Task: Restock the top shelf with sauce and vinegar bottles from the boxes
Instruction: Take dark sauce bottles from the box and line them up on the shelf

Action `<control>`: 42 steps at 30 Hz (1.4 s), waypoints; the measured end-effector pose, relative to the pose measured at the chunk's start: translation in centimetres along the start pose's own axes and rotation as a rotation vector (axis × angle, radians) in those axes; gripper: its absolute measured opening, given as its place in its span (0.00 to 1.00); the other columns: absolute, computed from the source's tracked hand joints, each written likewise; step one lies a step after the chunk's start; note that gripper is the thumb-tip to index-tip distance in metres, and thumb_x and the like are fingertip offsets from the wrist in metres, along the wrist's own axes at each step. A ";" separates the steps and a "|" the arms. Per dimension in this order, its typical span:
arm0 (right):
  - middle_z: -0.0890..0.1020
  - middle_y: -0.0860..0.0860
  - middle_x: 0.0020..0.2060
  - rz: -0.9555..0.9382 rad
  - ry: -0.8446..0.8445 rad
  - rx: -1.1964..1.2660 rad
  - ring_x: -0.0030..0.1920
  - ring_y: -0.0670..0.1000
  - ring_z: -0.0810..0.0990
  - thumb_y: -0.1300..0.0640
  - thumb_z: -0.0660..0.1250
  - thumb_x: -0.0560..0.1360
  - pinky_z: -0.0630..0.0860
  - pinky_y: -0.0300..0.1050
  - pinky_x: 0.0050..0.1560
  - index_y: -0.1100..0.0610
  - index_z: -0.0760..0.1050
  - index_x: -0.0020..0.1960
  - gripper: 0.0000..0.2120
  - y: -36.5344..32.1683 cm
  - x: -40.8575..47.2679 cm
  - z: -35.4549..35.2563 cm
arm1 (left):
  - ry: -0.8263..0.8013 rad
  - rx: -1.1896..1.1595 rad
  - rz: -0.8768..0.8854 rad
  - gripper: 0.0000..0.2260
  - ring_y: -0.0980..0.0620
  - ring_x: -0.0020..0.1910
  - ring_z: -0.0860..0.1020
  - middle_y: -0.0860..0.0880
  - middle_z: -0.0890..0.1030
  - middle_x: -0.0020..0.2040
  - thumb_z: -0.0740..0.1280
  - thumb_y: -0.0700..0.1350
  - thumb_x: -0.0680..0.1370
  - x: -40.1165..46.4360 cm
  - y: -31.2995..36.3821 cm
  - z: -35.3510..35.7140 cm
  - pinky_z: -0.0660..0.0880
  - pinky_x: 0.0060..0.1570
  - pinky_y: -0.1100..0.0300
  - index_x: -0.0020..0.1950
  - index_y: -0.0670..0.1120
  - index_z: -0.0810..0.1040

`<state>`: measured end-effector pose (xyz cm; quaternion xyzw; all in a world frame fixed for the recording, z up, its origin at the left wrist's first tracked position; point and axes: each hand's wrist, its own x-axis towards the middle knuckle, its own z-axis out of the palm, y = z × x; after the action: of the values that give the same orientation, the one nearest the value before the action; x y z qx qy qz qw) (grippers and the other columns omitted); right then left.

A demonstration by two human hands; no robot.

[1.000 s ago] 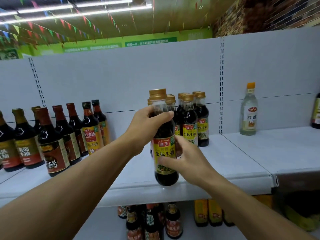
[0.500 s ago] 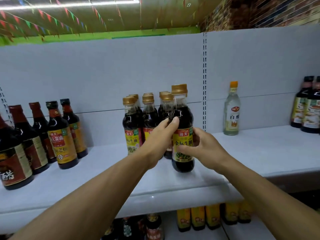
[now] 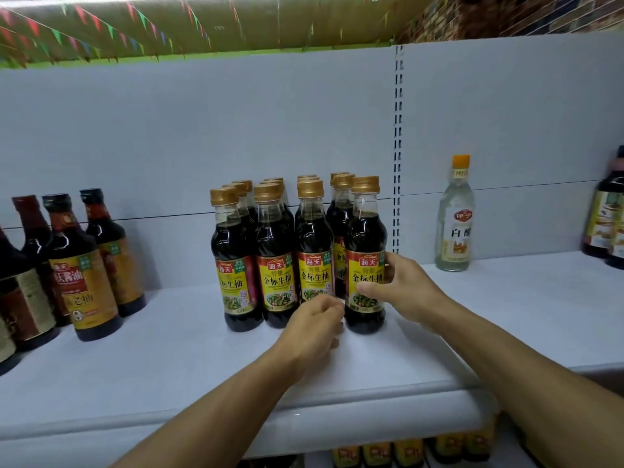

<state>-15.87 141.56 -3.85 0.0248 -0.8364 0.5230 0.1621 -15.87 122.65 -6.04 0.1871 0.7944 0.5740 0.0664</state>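
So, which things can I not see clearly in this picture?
- Head view: the rear gold-capped bottles, hidden behind the front row.
- Lower-shelf bottles, cut off by the bottom edge.
- Dark bottle, cut off by the right edge.
- Left hand: fingers curled, contents unseen.
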 end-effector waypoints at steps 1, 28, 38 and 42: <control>0.84 0.46 0.51 -0.003 -0.001 -0.005 0.53 0.47 0.83 0.55 0.78 0.68 0.78 0.55 0.59 0.50 0.76 0.60 0.22 0.1 0.5 0.1 | 0.008 0.024 0.002 0.08 0.48 0.53 0.79 0.47 0.80 0.53 0.60 0.45 0.82 0.4 -0.3 0.0 0.80 0.51 0.52 0.56 0.48 0.77; 0.81 0.40 0.53 0.045 -0.039 -0.166 0.55 0.44 0.79 0.48 0.77 0.69 0.77 0.55 0.60 0.41 0.69 0.63 0.26 0.0 2.2 0.8 | -0.001 0.137 0.010 0.09 0.44 0.49 0.81 0.42 0.81 0.52 0.61 0.37 0.80 1.8 -1.9 -0.4 0.81 0.41 0.57 0.59 0.44 0.75; 0.70 0.56 0.72 0.152 0.001 -0.441 0.66 0.56 0.74 0.39 0.70 0.73 0.73 0.54 0.63 0.56 0.43 0.80 0.49 -2.5 -1.8 1.0 | -0.032 0.133 0.043 0.16 0.49 0.54 0.80 0.50 0.80 0.54 0.64 0.39 0.79 -0.6 -0.5 -0.6 0.79 0.57 0.51 0.68 0.43 0.73; 0.71 0.55 0.71 0.128 0.008 -0.485 0.67 0.57 0.73 0.39 0.66 0.75 0.73 0.54 0.62 0.54 0.48 0.79 0.42 -3.8 -4.0 1.3 | -0.024 0.172 0.071 0.19 0.54 0.60 0.77 0.50 0.79 0.62 0.64 0.40 0.79 -2.2 -0.4 -0.8 0.75 0.64 0.54 0.71 0.45 0.71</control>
<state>-11.63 138.17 -2.29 -0.0700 -0.9367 0.3162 0.1333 -14.18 121.00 -6.34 0.2270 0.8330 0.5031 0.0395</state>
